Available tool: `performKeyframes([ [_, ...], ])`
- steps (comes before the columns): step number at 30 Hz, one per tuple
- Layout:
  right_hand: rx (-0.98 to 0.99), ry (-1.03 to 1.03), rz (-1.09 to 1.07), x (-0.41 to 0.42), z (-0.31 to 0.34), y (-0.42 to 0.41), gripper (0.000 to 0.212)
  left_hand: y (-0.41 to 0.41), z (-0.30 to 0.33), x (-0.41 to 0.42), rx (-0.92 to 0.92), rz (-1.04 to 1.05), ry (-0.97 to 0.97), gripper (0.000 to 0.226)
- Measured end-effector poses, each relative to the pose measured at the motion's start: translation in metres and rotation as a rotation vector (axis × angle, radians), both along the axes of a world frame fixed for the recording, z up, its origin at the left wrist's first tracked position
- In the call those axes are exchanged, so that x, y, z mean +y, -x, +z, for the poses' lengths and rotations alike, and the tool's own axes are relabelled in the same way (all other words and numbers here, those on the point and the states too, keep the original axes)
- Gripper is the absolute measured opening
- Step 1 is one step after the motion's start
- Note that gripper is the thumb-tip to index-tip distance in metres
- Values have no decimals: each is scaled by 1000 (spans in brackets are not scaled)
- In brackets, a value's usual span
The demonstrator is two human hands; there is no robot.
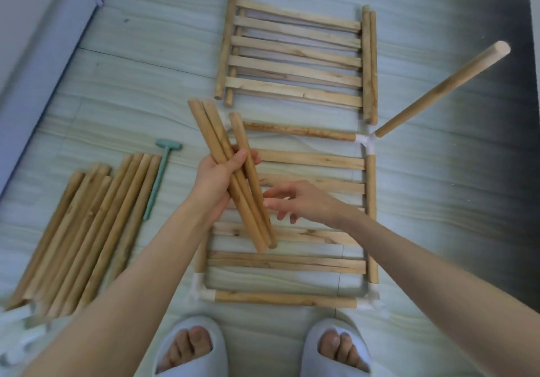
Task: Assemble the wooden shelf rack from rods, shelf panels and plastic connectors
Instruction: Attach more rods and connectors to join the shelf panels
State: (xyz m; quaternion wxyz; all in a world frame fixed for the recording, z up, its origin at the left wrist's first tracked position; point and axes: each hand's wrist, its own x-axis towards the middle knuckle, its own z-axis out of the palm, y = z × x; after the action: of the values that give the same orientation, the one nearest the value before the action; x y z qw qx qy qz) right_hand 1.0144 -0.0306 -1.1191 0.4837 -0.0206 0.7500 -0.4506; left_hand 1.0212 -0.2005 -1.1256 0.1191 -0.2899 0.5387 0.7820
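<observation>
Left hand (217, 173) curled round a bundle of three rods (233, 172), gripping them near mid-length, thumb across the front; bundle tilted, upper ends toward the far left, lower ends toward the near right, held above the shelf frame (292, 262). Right hand (298, 201) just beside the lower part of the bundle, fingers spread and loosely extended toward it, holding nothing; contact with the rods hard to tell. Below both hands, on the floor (438, 201): a slatted shelf panel framed by rods joined at the corners with white plastic connectors, one at the far right corner (368, 140), one at the near left corner (200, 292), one at the near right corner (371, 303). Rising from the far right connector, a single upright rod (444, 87), leaning up and to the right toward the camera. Beyond the frame, further away on the floor, a stack of shelf panels (295, 55), slats running across, side rods at both edges. At the left, a pile of loose rods (87, 236) lying side by side, and just beside its right edge a pale green mallet (159, 178), head at the far end. At the near left corner, some white connectors (17, 335), blurred. At the bottom edge, two feet in white slippers (190, 347), toes showing.
</observation>
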Motion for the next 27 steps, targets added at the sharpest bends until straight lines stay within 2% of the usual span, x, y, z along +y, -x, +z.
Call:
performKeyframes([
  [3,137,-13,61,-20,-1,2,26,1,9,-6,26,34,-39,8],
  [8,115,61,43,-37,-4,9,18,-4,14,-20,69,16,-72,10],
  [11,199,9,54,-44,-6,13,12,-8,10,-35,53,22,-50,9],
  [13,237,42,-137,-50,-3,25,9,-11,4,-47,-13,25,100,7],
  [16,235,187,-589,-64,6,57,5,-17,-21,-66,-180,-42,406,15],
  [19,280,305,-794,-79,13,88,8,-27,-46,-76,-283,-145,611,13],
  [20,304,318,-807,-83,14,96,8,-30,-50,-75,-297,-193,633,11],
  [23,411,248,-730,-96,15,109,4,-34,-54,-70,-327,-277,643,29],
  [27,590,65,-540,-104,15,116,20,-31,-51,-66,-321,-280,664,31],
])
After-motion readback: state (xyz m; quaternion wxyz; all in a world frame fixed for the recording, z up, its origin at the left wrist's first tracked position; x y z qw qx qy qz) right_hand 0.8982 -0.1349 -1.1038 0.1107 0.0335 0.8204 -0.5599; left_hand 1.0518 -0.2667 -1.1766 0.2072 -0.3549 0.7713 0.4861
